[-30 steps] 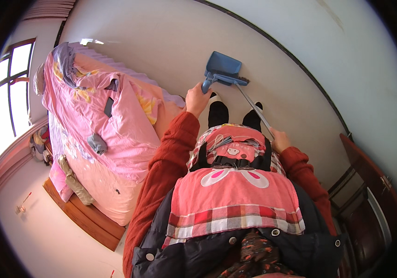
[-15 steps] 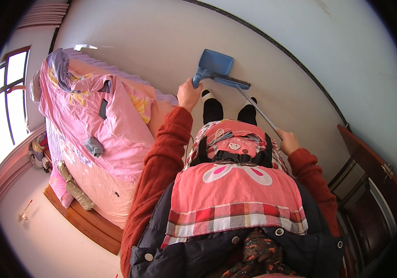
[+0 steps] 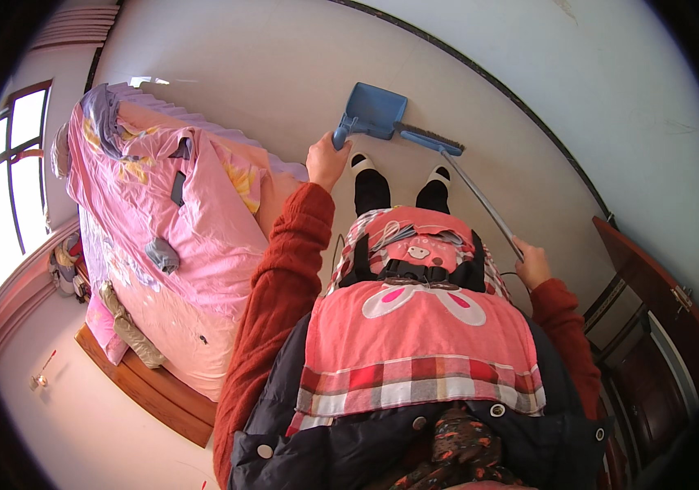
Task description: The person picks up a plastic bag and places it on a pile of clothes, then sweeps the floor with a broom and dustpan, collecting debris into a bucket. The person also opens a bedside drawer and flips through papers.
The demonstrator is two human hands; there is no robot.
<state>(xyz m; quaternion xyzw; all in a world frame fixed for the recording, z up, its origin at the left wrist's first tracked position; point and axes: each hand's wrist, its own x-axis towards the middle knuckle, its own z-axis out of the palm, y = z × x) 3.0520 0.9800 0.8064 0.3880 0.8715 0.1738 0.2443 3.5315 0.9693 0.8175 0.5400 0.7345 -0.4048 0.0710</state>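
Observation:
My left hand (image 3: 327, 162) is closed round the upright handle of a blue dustpan (image 3: 376, 112), whose pan lies ahead of my left foot with its open side toward the broom. My right hand (image 3: 532, 265) grips the grey stick of a long-handled broom (image 3: 480, 197). The broom's blue head with dark bristles (image 3: 433, 141) is just right of the pan's edge, a little in front of my feet. Any dirt in the pan or on the floor is too small to make out.
On the left stands a bed (image 3: 202, 245) with rumpled pink bedding, a dark flat object and a grey cloth (image 3: 162, 256) on it. A wall with a dark skirting (image 3: 521, 104) runs along the far right. A brown door (image 3: 652, 282) is at right.
The broom head has moved right, off the front of the dustpan, and my right hand has shifted right with the stick. My left hand and the dustpan have moved slightly left.

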